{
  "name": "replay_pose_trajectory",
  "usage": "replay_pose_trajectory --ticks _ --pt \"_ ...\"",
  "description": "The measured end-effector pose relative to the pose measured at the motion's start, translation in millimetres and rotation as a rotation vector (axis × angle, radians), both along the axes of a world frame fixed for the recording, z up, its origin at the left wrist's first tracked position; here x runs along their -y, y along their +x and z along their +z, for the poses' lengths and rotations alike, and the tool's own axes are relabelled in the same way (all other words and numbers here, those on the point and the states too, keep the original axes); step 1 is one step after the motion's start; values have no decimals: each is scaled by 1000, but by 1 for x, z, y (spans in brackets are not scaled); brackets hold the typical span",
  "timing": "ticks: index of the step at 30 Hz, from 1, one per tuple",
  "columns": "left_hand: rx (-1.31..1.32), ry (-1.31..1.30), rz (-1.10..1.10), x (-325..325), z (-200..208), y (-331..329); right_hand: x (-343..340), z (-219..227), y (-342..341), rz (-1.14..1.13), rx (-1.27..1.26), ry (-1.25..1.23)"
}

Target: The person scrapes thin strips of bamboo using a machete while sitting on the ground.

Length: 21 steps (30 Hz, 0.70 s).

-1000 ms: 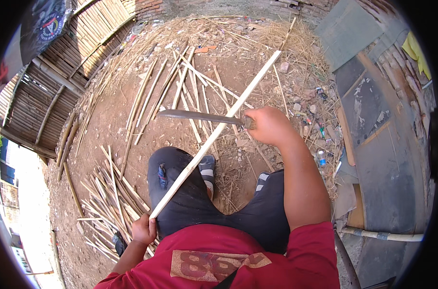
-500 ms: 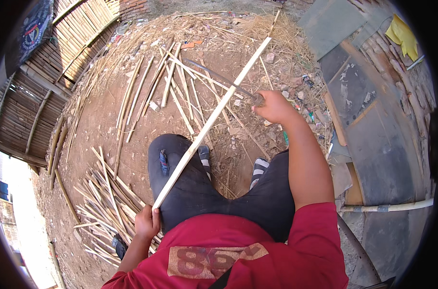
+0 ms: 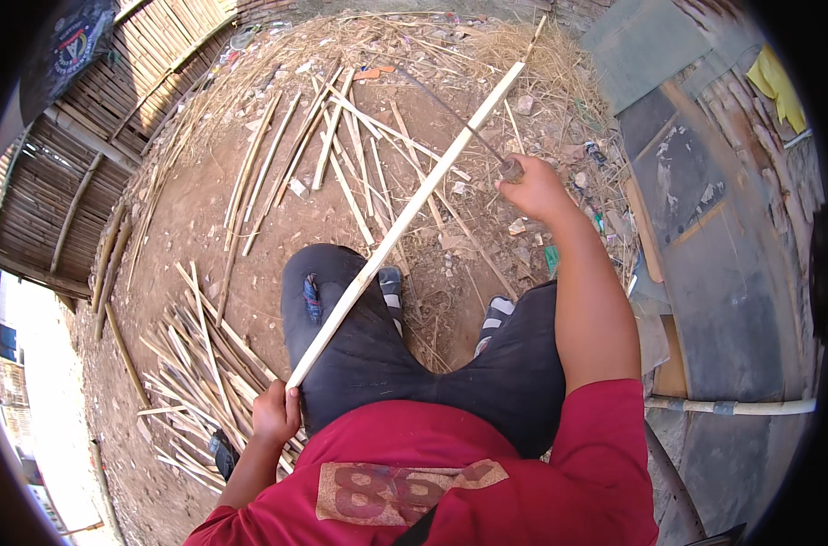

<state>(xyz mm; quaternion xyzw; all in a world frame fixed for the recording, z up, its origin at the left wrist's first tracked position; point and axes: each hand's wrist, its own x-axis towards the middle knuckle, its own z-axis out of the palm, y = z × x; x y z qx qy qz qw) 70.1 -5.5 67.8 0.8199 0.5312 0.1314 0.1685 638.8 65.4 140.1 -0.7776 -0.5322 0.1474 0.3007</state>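
Observation:
Closed round the near end of a long pale bamboo strip [image 3: 391,238], my left hand [image 3: 276,414] rests beside my left thigh. The strip slants across that thigh and away to the far right. My right hand [image 3: 534,188] grips the handle of a long, thin, dark-bladed machete [image 3: 441,102]. Its blade crosses the strip near the strip's far part and points to the far left. Whether the edge touches the strip or only passes over it, I cannot tell.
A heap of bamboo strips [image 3: 205,364] lies by my left side. More strips [image 3: 341,146] are scattered on the dirt ahead. Woven bamboo panels [image 3: 50,209] stand at the left, and dark boards [image 3: 705,227] lie along the right. Dry straw [image 3: 560,82] covers the far ground.
My right hand has moved slightly right and toward the far end with the machete, and the blade now crosses the strip farther out. The left hand keeps its hold.

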Motion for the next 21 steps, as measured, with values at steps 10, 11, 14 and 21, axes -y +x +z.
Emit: replay_pose_trajectory --ticks 10,11,14,21 --pt "74 -39 -19 -5 -10 4 -2 -1 19 62 -117 -172" --pt "63 -34 -2 -4 -8 5 -7 -12 34 -46 -129 -120" --pt "55 -10 -2 -2 1 3 -12 -10 19 -46 -159 -1" --pt "79 -40 -9 -3 -3 4 10 46 -81 482 185 -46"
